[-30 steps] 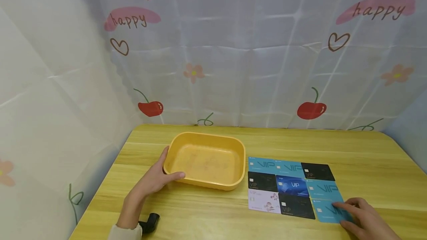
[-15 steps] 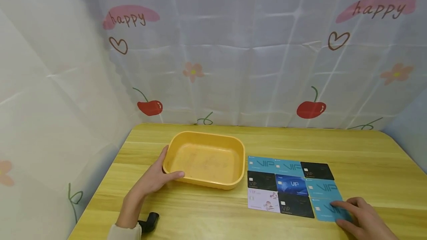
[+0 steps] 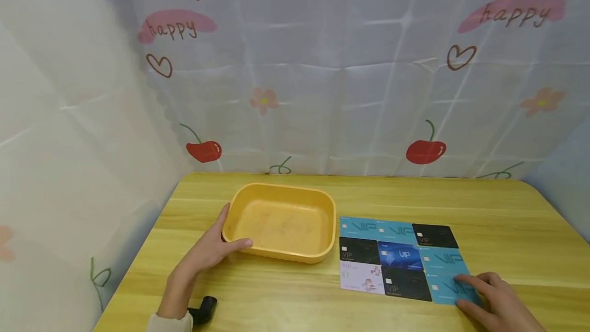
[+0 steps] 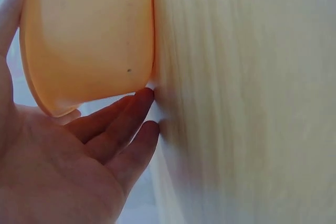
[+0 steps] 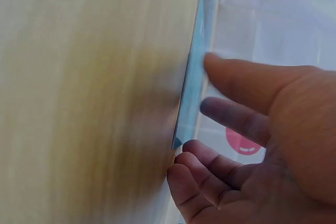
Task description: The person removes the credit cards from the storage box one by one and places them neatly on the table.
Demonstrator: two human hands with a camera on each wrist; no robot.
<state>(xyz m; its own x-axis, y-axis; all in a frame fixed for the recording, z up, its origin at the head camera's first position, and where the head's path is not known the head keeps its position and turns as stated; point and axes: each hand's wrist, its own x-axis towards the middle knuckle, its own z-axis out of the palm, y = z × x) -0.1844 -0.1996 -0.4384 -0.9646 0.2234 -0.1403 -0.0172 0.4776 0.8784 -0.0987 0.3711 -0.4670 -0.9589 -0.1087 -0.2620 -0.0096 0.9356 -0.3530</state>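
Observation:
My left hand (image 3: 209,247) holds the left end of a yellow plastic basin (image 3: 288,256), its thumb lying on the front rim. In the left wrist view, the fingers reach around the basin's end, with fingertips at the tabletop. The basin has nothing in it. Right of it, several VIP cards lie flat in a three-by-three block. At the block's front right corner, my right hand (image 3: 502,304) rests its index fingertip on a light-blue card (image 3: 446,295), thumb tip at the card's front edge. The other fingers hang loosely bent beside it, nearest the table in the right wrist view.
The remaining cards include a dark-blue card (image 3: 401,255), a white flowered card (image 3: 357,278) and several black and light-blue ones. A black angled object (image 3: 205,310) lies by my left wrist. A printed curtain (image 3: 341,117) hangs behind the wooden table (image 3: 276,306).
My right thumb has slid left along the light-blue card's front edge, with the index finger staying on the card. The head view has shifted slightly. My left hand and the basin keep their places.

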